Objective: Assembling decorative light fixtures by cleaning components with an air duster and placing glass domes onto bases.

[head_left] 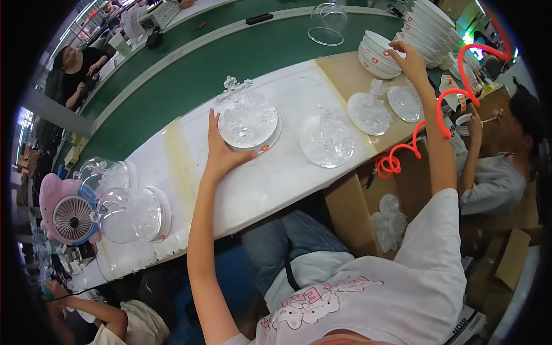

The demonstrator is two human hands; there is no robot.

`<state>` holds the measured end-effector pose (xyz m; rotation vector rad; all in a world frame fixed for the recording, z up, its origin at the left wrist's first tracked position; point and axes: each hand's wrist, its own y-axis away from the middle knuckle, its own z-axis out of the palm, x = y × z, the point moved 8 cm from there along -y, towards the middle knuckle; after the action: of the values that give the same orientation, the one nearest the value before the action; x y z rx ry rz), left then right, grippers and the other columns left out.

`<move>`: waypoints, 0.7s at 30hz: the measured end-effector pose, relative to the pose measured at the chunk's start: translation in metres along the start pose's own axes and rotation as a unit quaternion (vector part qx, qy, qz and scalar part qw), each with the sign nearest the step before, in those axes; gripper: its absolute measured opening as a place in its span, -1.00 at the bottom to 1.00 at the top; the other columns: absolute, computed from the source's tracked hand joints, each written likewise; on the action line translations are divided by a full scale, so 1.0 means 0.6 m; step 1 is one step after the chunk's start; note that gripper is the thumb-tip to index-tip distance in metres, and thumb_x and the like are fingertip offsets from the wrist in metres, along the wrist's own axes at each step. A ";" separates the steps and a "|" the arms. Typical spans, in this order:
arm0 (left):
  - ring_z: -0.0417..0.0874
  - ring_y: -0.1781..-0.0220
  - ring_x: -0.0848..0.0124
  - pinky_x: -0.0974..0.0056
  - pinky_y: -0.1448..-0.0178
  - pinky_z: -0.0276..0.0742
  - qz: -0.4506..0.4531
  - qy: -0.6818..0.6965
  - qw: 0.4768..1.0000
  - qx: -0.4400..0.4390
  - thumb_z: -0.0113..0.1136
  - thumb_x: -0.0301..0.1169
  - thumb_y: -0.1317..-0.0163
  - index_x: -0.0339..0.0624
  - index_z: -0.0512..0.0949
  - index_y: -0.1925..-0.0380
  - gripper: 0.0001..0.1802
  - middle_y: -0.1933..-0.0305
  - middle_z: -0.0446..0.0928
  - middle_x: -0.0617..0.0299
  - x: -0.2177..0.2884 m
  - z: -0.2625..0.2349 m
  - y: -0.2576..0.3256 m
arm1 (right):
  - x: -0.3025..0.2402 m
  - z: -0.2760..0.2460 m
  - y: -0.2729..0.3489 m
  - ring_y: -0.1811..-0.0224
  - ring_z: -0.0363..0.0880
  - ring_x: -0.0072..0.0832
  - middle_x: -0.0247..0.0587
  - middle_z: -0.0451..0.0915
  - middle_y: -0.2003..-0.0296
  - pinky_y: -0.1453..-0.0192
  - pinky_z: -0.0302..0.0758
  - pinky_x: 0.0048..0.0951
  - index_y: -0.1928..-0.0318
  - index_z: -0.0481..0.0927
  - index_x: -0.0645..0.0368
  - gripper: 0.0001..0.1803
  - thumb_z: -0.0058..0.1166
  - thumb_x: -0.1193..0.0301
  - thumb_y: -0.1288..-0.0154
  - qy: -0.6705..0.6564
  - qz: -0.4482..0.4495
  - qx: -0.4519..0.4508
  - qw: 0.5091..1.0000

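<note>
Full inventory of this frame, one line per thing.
Round base: 1, white with clear crystal piece on top, table centre, under left hand.
Crystal discs: about 3, clear, right of the base.
Glass domes: 2, clear, table left end, lying tipped.
Dome: 1, clear, upright on green belt.
Bowl stacks: several, white, far right.
Fan: 1, pink, left edge.
Coiled hose: 1, red, right.
Table: 1, white.
Belt: 1, green, behind table.
Left hand: on base rim.
Right hand: at bowl stack.
</note>
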<state>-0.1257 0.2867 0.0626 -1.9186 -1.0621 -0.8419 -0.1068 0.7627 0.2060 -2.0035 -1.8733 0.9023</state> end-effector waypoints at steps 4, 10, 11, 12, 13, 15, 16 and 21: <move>0.11 -0.33 0.09 0.20 -0.37 0.07 0.002 0.024 1.000 -0.016 0.56 -0.29 0.60 -0.29 -0.18 -0.30 0.41 -0.28 0.07 -0.15 0.005 -0.011 0.002 | 0.026 0.033 -0.027 0.11 0.54 -0.24 -0.13 0.58 0.21 0.04 0.44 -0.34 0.11 0.54 0.13 -0.65 0.07 0.22 -0.12 0.044 0.001 -0.011 0.999; 0.10 -0.35 0.15 0.22 -0.40 0.03 0.004 -0.099 0.995 0.002 0.55 -0.31 0.58 -0.23 -0.14 -0.30 0.38 -0.36 -0.11 -0.05 -0.039 -0.107 0.051 | 0.083 0.087 -0.062 0.14 0.56 -0.22 -0.08 0.59 0.16 0.05 0.45 -0.34 0.05 0.53 0.17 -0.59 0.05 0.20 -0.14 0.137 0.019 -0.096 0.986; 0.09 -0.35 0.15 0.22 -0.41 0.02 -0.011 -0.114 0.993 0.019 0.55 -0.31 0.56 -0.21 -0.15 -0.30 0.37 -0.38 -0.16 -0.02 -0.045 -0.132 0.067 | 0.090 0.100 -0.064 0.16 0.57 -0.22 -0.09 0.60 0.19 0.07 0.46 -0.34 0.07 0.54 0.16 -0.60 0.05 0.21 -0.13 0.143 0.043 -0.141 0.979; 0.09 -0.35 0.15 0.22 -0.41 0.02 -0.012 -0.116 0.993 0.020 0.55 -0.31 0.56 -0.21 -0.15 -0.30 0.37 -0.38 -0.16 -0.02 -0.046 -0.146 0.079 | 0.091 0.114 -0.061 0.18 0.58 -0.22 -0.09 0.61 0.22 0.08 0.47 -0.33 0.09 0.56 0.15 -0.61 0.06 0.21 -0.11 0.148 0.067 -0.188 0.969; 0.05 -0.37 0.16 0.21 -0.41 0.00 -0.051 -0.047 0.997 0.026 0.55 -0.29 0.55 -0.21 -0.17 -0.31 0.38 -0.39 -0.18 0.02 -0.058 -0.159 0.092 | 0.083 0.114 -0.060 0.18 0.58 -0.22 -0.09 0.61 0.22 0.08 0.47 -0.33 0.09 0.56 0.15 -0.61 0.06 0.21 -0.11 0.146 0.065 -0.189 0.969; -0.06 -0.41 0.16 0.15 -0.43 -0.06 -0.090 0.013 0.995 0.048 0.55 -0.21 0.51 -0.18 -0.20 -0.33 0.40 -0.41 -0.23 0.06 -0.065 -0.178 0.124 | 0.074 0.084 -0.063 0.21 0.59 -0.23 -0.11 0.61 0.26 0.11 0.48 -0.34 0.15 0.60 0.09 -0.67 0.04 0.22 -0.12 0.204 0.104 -0.105 0.968; -0.06 -0.41 0.16 0.15 -0.43 -0.06 -0.089 0.015 0.995 0.050 0.55 -0.21 0.51 -0.18 -0.20 -0.33 0.40 -0.41 -0.23 0.06 -0.060 -0.178 0.136 | 0.075 0.076 -0.066 0.21 0.59 -0.23 -0.11 0.61 0.26 0.11 0.48 -0.34 0.15 0.60 0.09 -0.67 0.04 0.22 -0.12 0.206 0.103 -0.104 0.968; -0.15 -0.43 0.11 -0.02 -0.41 -0.09 -0.015 -0.142 0.976 0.162 0.48 -0.24 0.29 -0.24 -0.20 -0.31 0.25 -0.39 -0.23 0.00 0.023 -0.173 0.223 | 0.012 0.033 -0.064 0.18 0.59 -0.36 -0.17 0.61 0.23 0.08 0.46 -0.40 0.10 0.55 0.15 -0.67 0.06 0.26 -0.15 -0.206 0.132 0.000 0.970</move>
<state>-0.0195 0.1556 0.0830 -1.7787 -1.3113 -0.3831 -0.1493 0.7705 0.2106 -2.2353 -1.8159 1.4918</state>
